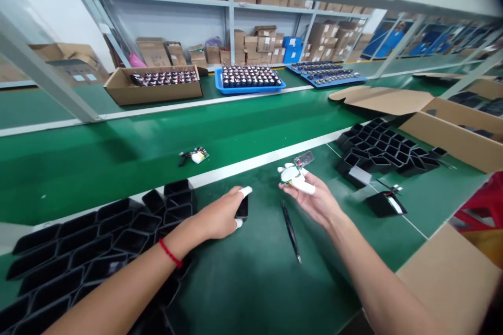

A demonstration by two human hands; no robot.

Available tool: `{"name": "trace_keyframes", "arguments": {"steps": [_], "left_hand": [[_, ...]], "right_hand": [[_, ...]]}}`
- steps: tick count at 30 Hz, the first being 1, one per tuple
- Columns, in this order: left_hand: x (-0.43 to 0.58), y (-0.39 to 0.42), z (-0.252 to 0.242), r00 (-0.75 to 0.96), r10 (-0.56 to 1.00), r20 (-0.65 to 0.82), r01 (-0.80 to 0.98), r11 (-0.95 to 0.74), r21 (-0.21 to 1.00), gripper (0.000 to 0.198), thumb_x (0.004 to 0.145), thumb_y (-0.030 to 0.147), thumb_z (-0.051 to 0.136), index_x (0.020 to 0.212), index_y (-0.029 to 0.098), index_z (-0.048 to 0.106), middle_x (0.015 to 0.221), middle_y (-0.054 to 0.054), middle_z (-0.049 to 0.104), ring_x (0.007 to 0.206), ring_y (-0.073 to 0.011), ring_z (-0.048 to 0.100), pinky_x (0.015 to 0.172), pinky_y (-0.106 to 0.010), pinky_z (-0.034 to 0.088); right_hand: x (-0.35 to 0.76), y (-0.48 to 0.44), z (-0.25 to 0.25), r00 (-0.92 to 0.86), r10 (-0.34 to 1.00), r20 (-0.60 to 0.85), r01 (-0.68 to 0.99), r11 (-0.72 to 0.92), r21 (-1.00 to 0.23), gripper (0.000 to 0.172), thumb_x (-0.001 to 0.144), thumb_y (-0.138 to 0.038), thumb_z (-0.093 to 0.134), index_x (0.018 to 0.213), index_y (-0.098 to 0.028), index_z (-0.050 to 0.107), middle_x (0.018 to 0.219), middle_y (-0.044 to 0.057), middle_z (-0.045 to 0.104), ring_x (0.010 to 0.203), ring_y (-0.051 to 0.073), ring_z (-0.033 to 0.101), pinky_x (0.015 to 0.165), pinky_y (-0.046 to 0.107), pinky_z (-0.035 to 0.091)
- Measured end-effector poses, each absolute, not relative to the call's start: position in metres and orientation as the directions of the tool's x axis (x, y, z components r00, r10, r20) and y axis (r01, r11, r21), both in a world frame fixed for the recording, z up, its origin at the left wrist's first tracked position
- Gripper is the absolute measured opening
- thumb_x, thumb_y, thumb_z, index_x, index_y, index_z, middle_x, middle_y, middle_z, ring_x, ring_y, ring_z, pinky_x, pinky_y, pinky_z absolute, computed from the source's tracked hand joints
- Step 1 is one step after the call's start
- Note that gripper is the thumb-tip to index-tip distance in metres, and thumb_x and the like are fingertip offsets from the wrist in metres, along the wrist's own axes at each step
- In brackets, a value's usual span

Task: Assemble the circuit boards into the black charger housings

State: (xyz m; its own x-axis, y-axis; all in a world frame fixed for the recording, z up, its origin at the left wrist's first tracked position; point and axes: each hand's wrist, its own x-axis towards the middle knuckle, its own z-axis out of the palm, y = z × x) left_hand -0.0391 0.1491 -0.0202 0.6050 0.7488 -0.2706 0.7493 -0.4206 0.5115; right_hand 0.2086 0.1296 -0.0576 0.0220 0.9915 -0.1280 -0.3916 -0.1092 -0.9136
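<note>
My left hand [226,213], with white covers on its fingertips and a red band at the wrist, is closed around a small black plastic case [242,209] standing on the green bench. The case is partly hidden by the hand. In my right hand [310,193], also with white finger covers, is a small circuit board [290,174] with a white blob on it, pinched and held above the bench. A clear piece with red wire [304,159] shows just beyond it. Between the hands lies a pair of black tweezers [291,233].
Black open cases [129,241] crowd the left, and more cases [381,146] stand at right. A finished-looking black unit with wires [385,203] sits nearer. Another circuit board [198,155] lies on the green strip. Beyond are a carton [153,93], blue trays [251,89] and shelves.
</note>
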Motion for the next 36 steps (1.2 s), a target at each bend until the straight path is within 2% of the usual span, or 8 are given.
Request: {"name": "trace_keyframes", "arguments": {"steps": [5, 8, 11, 15, 17, 20, 30, 36], "left_hand": [[-0.027, 0.139, -0.025, 0.573, 0.8, -0.179, 0.718, -0.384, 0.581, 0.055, 0.077, 0.026, 0.071, 0.128, 0.016, 0.053, 0.107, -0.01, 0.072, 0.1, -0.0305, 0.071, 0.08, -0.036, 0.056], [-0.017, 0.13, -0.03, 0.578, 0.807, -0.126, 0.698, -0.409, 0.588, 0.053, 0.075, 0.025, 0.074, 0.124, 0.017, 0.055, 0.12, -0.013, 0.068, 0.11, -0.0324, 0.066, 0.09, -0.04, 0.054], [-0.014, 0.122, -0.036, 0.595, 0.792, -0.139, 0.698, -0.423, 0.578, 0.054, 0.073, 0.019, 0.076, 0.123, 0.016, 0.058, 0.124, -0.015, 0.066, 0.114, -0.0333, 0.064, 0.097, -0.043, 0.052], [-0.023, 0.141, -0.027, 0.586, 0.78, -0.217, 0.737, -0.403, 0.543, 0.084, 0.057, 0.035, 0.092, 0.131, 0.018, 0.058, 0.128, -0.012, 0.066, 0.118, -0.0323, 0.064, 0.1, -0.039, 0.053], [-0.029, 0.171, -0.018, 0.518, 0.823, -0.234, 0.793, -0.359, 0.492, 0.082, 0.062, 0.045, 0.09, 0.133, 0.02, 0.057, 0.129, -0.009, 0.066, 0.113, -0.0286, 0.066, 0.097, -0.039, 0.054], [-0.033, 0.229, -0.008, 0.276, 0.95, -0.147, 0.916, -0.213, 0.341, 0.048, 0.096, 0.04, 0.061, 0.138, 0.019, 0.051, 0.143, -0.013, 0.053, 0.124, -0.0298, 0.057, 0.104, -0.053, 0.048], [-0.011, 0.305, -0.022, 0.105, 0.966, -0.238, 0.994, -0.104, 0.016, 0.039, 0.095, 0.037, 0.064, 0.129, 0.017, 0.057, 0.13, -0.011, 0.061, 0.113, -0.0269, 0.063, 0.095, -0.049, 0.054], [-0.023, 0.238, -0.008, 0.225, 0.861, -0.457, 0.965, -0.262, -0.018, 0.037, 0.094, 0.038, 0.065, 0.124, 0.016, 0.06, 0.116, -0.009, 0.068, 0.099, -0.0231, 0.068, 0.086, -0.044, 0.058]], "right_hand": [[0.204, 0.088, -0.049, 0.016, 0.994, -0.111, -0.519, -0.087, -0.85, 0.049, 0.067, -0.052, 0.083, 0.106, -0.027, 0.067, 0.102, 0.006, 0.076, 0.088, 0.03, 0.076, 0.082, 0.048, 0.062], [0.196, 0.077, -0.045, -0.025, 0.997, -0.066, -0.637, -0.067, -0.768, 0.048, 0.071, -0.056, 0.079, 0.107, -0.025, 0.07, 0.112, 0.009, 0.076, 0.107, 0.035, 0.072, 0.105, 0.059, 0.049], [0.193, 0.073, -0.047, -0.079, 0.996, -0.045, -0.715, -0.088, -0.694, 0.039, 0.072, -0.05, 0.08, 0.103, -0.026, 0.075, 0.109, 0.006, 0.078, 0.103, 0.031, 0.073, 0.106, 0.055, 0.049], [0.199, 0.064, -0.054, -0.086, 0.996, -0.036, -0.71, -0.086, -0.699, 0.037, 0.07, -0.039, 0.083, 0.104, -0.027, 0.077, 0.111, 0.006, 0.079, 0.099, 0.031, 0.075, 0.101, 0.052, 0.054], [0.205, 0.057, -0.06, -0.07, 0.997, -0.046, -0.677, -0.081, -0.731, 0.039, 0.07, -0.036, 0.084, 0.108, -0.028, 0.077, 0.114, 0.007, 0.078, 0.101, 0.033, 0.074, 0.104, 0.055, 0.051], [0.211, 0.043, -0.068, -0.089, 0.994, -0.058, -0.645, -0.102, -0.757, 0.043, 0.071, -0.036, 0.084, 0.113, -0.029, 0.076, 0.118, 0.008, 0.077, 0.106, 0.035, 0.073, 0.109, 0.059, 0.045], [0.239, -0.01, -0.065, 0.166, 0.985, -0.05, -0.628, 0.066, -0.776, 0.047, 0.07, -0.037, 0.086, 0.115, -0.032, 0.075, 0.112, 0.005, 0.079, 0.095, 0.028, 0.077, 0.09, 0.039, 0.061], [0.229, 0.0, -0.06, 0.128, 0.986, -0.109, -0.634, -0.003, -0.774, 0.051, 0.067, -0.037, 0.088, 0.115, -0.033, 0.074, 0.115, 0.009, 0.078, 0.099, 0.036, 0.075, 0.094, 0.055, 0.057]]}}
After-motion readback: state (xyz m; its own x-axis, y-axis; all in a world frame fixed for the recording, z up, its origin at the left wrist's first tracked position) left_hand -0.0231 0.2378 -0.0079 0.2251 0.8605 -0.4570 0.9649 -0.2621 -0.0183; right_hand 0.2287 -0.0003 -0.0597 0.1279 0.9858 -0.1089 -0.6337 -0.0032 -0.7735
